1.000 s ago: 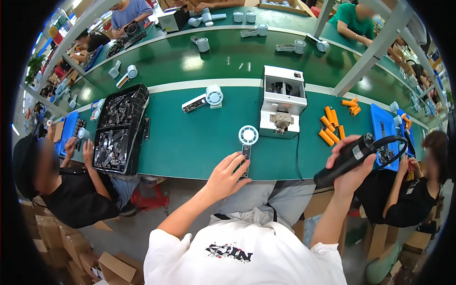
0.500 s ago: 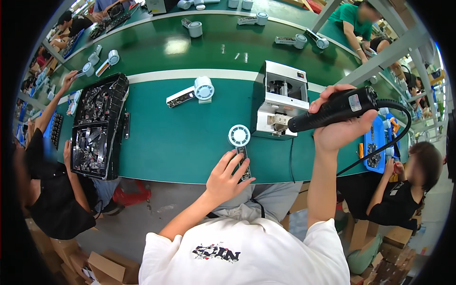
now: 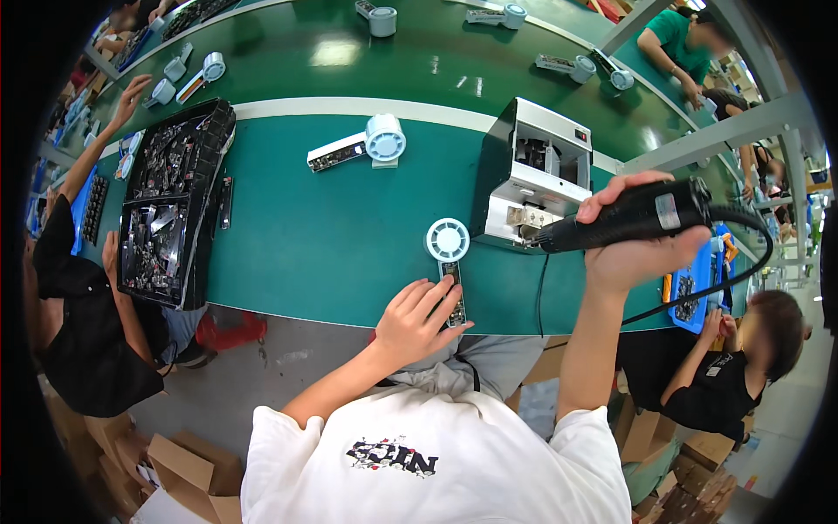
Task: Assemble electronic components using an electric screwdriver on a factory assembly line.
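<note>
My left hand (image 3: 419,320) lies over the handle of a light blue handheld fan (image 3: 448,240). Its fingers are on the handle's exposed circuit board and the thumb is at the near end. The round fan head points away from me. In my right hand (image 3: 642,249) is a black electric screwdriver (image 3: 628,218), held almost level with its tip pointing left. That tip is at the front of a silver and black screw feeder (image 3: 534,175), beside its small metal pick-up block (image 3: 534,218). Whether a screw sits on the bit is too small to tell.
Another fan (image 3: 384,138) with a bare board lies farther back. A black tray (image 3: 166,253) of small parts stands at the left. Several fans rest on the green belt (image 3: 332,83) beyond. The screwdriver's cable (image 3: 766,253) loops at the right. Co-workers sit on both sides.
The whole view has shifted slightly. The screwdriver's tip has drawn a little away from the feeder's block, and its thin bit now shows. My left hand stays on the fan's handle.
</note>
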`<state>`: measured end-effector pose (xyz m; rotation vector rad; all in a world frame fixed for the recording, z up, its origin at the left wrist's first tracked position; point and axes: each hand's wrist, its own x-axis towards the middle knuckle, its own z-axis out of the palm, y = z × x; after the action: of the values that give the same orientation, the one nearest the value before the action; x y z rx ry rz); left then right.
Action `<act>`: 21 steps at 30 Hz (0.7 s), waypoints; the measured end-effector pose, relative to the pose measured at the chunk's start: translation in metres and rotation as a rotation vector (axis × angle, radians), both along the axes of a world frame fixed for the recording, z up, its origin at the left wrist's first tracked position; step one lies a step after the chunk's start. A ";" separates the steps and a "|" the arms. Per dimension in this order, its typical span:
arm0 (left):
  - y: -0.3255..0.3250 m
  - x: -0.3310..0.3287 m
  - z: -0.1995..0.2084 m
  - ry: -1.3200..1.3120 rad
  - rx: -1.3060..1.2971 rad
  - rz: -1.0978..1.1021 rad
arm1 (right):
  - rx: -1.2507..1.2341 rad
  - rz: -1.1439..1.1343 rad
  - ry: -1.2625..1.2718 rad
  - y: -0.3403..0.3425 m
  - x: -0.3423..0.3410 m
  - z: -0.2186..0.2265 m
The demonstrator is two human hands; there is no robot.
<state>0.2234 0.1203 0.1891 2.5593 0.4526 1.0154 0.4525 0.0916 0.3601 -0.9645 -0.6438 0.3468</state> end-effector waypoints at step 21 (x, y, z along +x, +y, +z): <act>0.002 -0.001 0.003 -0.009 0.004 -0.009 | 0.080 0.158 -0.070 0.015 -0.070 -0.032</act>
<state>0.2226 0.1227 0.1921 2.5569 0.4372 1.0251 0.3826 0.1064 0.3281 -0.8544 -0.7943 0.4253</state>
